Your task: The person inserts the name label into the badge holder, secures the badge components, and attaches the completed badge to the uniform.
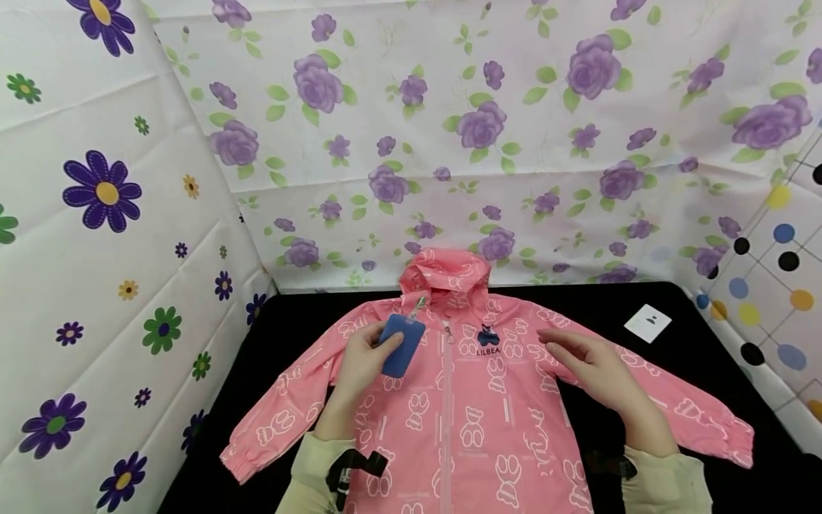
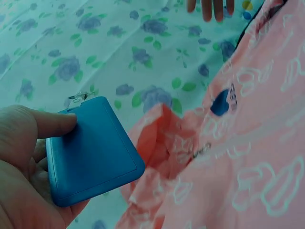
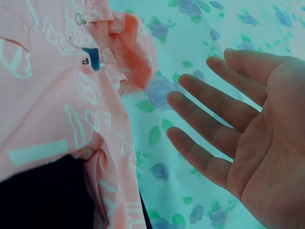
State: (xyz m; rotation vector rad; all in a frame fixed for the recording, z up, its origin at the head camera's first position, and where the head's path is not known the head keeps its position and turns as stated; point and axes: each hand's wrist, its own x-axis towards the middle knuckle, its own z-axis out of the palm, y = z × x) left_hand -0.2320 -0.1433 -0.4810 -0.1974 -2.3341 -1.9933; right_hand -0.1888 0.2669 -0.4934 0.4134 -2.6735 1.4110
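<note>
My left hand (image 1: 364, 359) pinches a blue badge holder (image 1: 402, 345) between thumb and fingers, above the chest of a pink hooded jacket (image 1: 424, 428). In the left wrist view the badge holder (image 2: 95, 152) shows its plain blue face, with the thumb lying on it and a small metal clip (image 2: 81, 97) at its top edge. My right hand (image 1: 594, 368) holds nothing; its fingers (image 3: 205, 100) are spread and relaxed over the jacket's sleeve side. The jacket lies front up with its sleeves spread, a zipper down the middle and a dark blue bear print (image 1: 488, 337) on the chest.
A white card (image 1: 648, 323) with a dark person icon lies on the black tabletop (image 1: 578, 303) at the back right. Flower-patterned cloth walls (image 1: 449, 143) stand behind and to the left, and a dotted one (image 1: 783, 300) is on the right.
</note>
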